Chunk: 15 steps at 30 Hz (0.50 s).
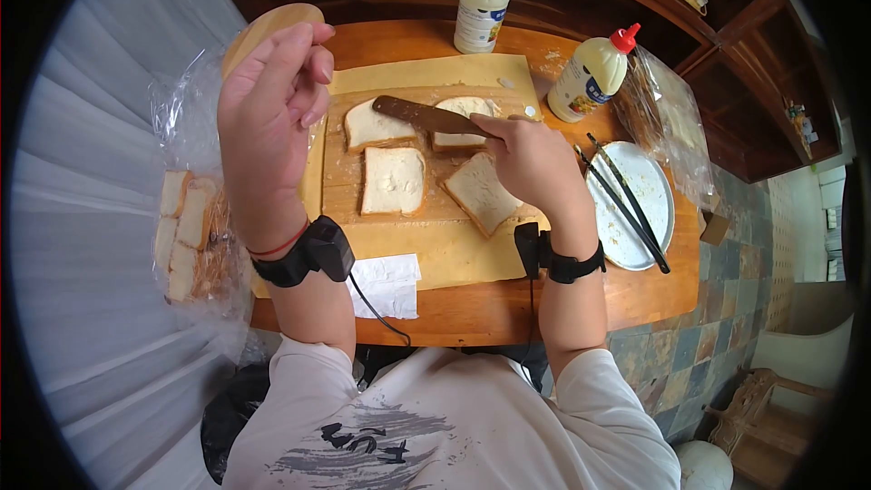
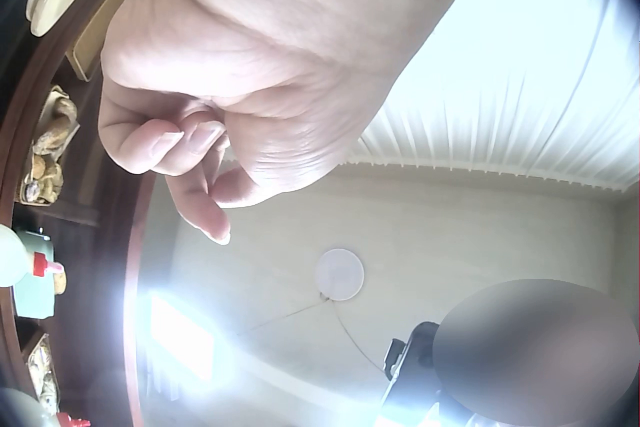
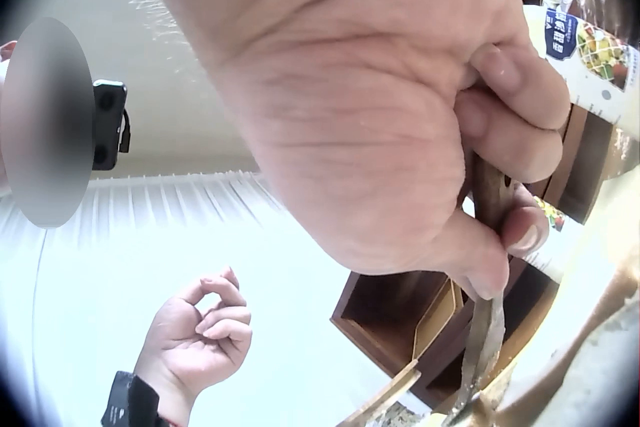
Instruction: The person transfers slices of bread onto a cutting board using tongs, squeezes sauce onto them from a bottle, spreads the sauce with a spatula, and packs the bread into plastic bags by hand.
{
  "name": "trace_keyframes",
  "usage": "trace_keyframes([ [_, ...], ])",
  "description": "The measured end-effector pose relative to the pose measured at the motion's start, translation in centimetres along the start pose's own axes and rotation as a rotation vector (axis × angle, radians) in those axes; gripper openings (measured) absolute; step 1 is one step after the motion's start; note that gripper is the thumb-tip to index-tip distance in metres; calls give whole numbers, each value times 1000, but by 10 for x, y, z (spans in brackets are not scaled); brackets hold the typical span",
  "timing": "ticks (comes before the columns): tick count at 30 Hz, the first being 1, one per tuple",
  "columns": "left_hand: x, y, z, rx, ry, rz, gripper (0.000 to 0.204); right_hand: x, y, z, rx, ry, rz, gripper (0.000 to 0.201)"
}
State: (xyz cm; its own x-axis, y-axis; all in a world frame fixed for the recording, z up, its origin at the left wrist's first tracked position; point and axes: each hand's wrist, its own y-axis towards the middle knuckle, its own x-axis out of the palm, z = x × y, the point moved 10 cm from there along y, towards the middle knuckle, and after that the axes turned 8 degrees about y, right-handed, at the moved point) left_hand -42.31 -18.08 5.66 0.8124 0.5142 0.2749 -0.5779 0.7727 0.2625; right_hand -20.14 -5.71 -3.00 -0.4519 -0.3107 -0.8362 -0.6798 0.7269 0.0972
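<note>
In the head view my right hand [image 1: 537, 161] grips a brown wooden spreader knife [image 1: 426, 116] by its handle. Its blade points left across two bread slices [image 1: 370, 130] at the back of a wooden board [image 1: 343, 189]. The right wrist view shows thumb and fingers round the handle [image 3: 490, 192], with whitish smears on the blade. Two more slices lie nearer me, one squarely [image 1: 393, 183] and one turned at an angle [image 1: 481, 198] beneath the right hand. My left hand [image 1: 272, 100] is raised at the board's left, fingers loosely curled and holding nothing.
Two red-capped bottles of pale sauce, one at the back [image 1: 483, 4] and one at the right [image 1: 592, 77], stand beyond the board. Black chopsticks [image 1: 626, 204] lie over a white plate [image 1: 658, 191]. Bagged bread [image 1: 190, 231] is at the left; a paper slip [image 1: 386, 281] lies in front.
</note>
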Motion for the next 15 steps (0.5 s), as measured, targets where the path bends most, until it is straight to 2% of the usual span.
trace_keyframes([
  [4, 3, 0, 1, -6, 51, -5, 21, -3, 0, 0, 47, -43, 12, 34],
  [6, 2, 0, -1, -6, 42, -10, 20, 3, -1, -13, -121, 46, 23, 37],
  [7, 2, 0, -2, -6, 33, -15, 19, 6, -1, -15, -121, 46, 23, 37],
  [9, 3, 0, -1, -2, 25, -15, 18, 23, -1, -24, -132, 73, -88, 33],
  [13, 4, -1, 0, 1, 17, -18, 17, 22, -1, -21, -96, 56, -80, 33],
  [15, 4, -1, 1, -3, 35, -13, 16, 7, -1, -9, -14, 16, -42, 33],
])
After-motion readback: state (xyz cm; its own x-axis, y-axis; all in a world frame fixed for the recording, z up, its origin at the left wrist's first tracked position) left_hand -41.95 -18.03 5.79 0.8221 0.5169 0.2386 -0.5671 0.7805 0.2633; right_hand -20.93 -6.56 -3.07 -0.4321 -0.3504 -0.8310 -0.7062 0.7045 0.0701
